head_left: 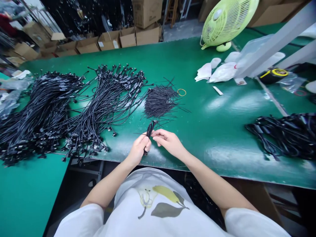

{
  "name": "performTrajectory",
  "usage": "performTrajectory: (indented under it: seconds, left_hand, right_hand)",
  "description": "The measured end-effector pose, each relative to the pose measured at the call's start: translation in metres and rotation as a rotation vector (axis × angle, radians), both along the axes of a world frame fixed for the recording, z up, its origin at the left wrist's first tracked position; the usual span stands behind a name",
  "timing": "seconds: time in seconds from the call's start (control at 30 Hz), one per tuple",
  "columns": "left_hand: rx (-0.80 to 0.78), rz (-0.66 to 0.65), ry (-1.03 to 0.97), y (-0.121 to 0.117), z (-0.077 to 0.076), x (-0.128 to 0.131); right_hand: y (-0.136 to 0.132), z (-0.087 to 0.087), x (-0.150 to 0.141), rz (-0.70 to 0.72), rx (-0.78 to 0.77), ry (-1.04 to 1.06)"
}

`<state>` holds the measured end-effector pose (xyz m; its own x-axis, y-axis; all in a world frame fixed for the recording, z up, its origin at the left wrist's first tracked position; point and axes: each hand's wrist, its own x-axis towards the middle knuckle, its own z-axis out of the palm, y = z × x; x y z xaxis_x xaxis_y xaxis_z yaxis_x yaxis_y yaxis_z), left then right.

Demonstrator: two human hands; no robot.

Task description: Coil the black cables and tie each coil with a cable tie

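Observation:
My left hand (140, 146) is closed around a black cable (149, 129) folded into a small bundle. The bundle stands tilted, its looped top above my fingers and one end showing below them. A thin black tie (138, 133) sticks out to the left of the cable. Right beside the bundle, my right hand (169, 141) has its thumb and fingers pinched together; what lies between its fingertips is too small to make out. Just beyond both hands lies a pile of thin black twist ties (160, 101).
Two heaps of loose black cables (106, 95) (44, 108) lie at left. Coiled cables (286, 135) lie at right. A yellow rubber band (182, 92), white rolls (223, 70), a tape measure (274, 75) and a green fan (228, 23) are on the green table (209, 138). Cardboard boxes (108, 40) stand behind.

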<state>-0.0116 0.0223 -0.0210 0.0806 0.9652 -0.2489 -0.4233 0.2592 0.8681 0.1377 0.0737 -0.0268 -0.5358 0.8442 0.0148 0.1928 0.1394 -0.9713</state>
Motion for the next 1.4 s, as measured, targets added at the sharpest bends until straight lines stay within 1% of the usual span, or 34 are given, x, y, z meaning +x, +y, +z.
performTrajectory:
  seconds: [0.03, 0.07, 0.17, 0.23, 0.3, 0.37, 0.43, 0.53, 0.6, 0.63, 0.67, 0.8, 0.87, 0.93, 1.03, 1.17, 1.23, 1.3, 1.33, 1.37, 1.4]
  left_hand:
    - [0.033, 0.027, 0.089, -0.001, -0.003, -0.002]
    - [0.063, 0.051, 0.187, -0.002, -0.005, -0.004]
    - [0.115, 0.101, 0.465, -0.006, -0.012, -0.010]
    - [0.140, 0.120, 0.580, -0.008, -0.016, -0.012]
    - [0.179, 0.130, 0.656, -0.009, -0.017, -0.015]
    - [0.224, 0.132, 0.738, -0.010, -0.015, -0.019]
    - [0.284, 0.126, 0.853, -0.011, -0.012, -0.023]
    - [0.391, 0.112, 1.045, -0.013, -0.006, -0.028]
    - [0.420, 0.081, 1.074, -0.014, -0.003, -0.030]
    - [0.398, 0.050, 1.030, -0.015, -0.003, -0.030]
    - [0.352, 0.003, 0.946, -0.016, -0.002, -0.031]
    - [0.070, -0.263, 0.423, -0.017, -0.003, -0.035]
    - [-0.007, -0.332, 0.279, -0.016, -0.003, -0.037]
    - [-0.054, -0.341, 0.226, -0.014, -0.003, -0.037]
    - [-0.154, -0.333, 0.196, -0.013, -0.005, -0.033]
    - [-0.263, -0.287, 0.167, -0.012, -0.023, -0.023]
    - [-0.282, -0.260, 0.148, -0.008, -0.032, -0.016]
    - [-0.287, -0.234, 0.110, -0.002, -0.036, -0.011]
    - [-0.291, -0.218, 0.089, 0.001, -0.036, -0.009]
    - [-0.302, -0.195, 0.073, 0.004, -0.036, -0.008]
    - [-0.313, -0.166, 0.065, 0.008, -0.035, -0.008]
  right_hand:
    - [-0.003, 0.001, -0.003, -0.010, 0.126, -0.049]
    - [-0.005, 0.003, -0.005, -0.008, 0.289, -0.122]
    - [-0.008, 0.009, -0.007, 0.047, 0.863, -0.404]
    - [-0.011, 0.014, -0.009, 0.081, 1.189, -0.553]
    - [-0.013, 0.021, -0.013, 0.107, 1.409, -0.598]
    - [-0.011, 0.029, -0.015, 0.157, 1.541, -0.571]
    - [-0.006, 0.036, -0.017, 0.206, 1.604, -0.541]
    - [0.001, 0.043, -0.019, 0.254, 1.620, -0.572]
    - [0.002, 0.044, -0.019, 0.308, 1.637, -0.591]
    - [0.002, 0.045, -0.019, 0.344, 1.651, -0.585]
    - [0.001, 0.045, -0.018, 0.385, 1.666, -0.568]
    - [-0.002, 0.054, -0.011, 0.569, 1.715, -0.475]
    - [-0.002, 0.059, -0.008, 0.657, 1.727, -0.441]
    - [-0.001, 0.061, -0.007, 0.703, 1.727, -0.444]
    - [0.002, 0.056, -0.009, 0.722, 1.733, -0.512]
    - [0.003, 0.044, -0.013, 0.832, 1.815, -0.601]
    - [0.002, 0.040, -0.017, 0.856, 1.876, -0.699]
    - [0.002, 0.036, -0.021, 0.863, 1.904, -0.815]
    - [0.004, 0.036, -0.022, 0.872, 1.878, -0.857]
    - [0.006, 0.036, -0.024, 0.880, 1.806, -0.886]
    - [0.009, 0.036, -0.024, 0.887, 1.697, -0.899]
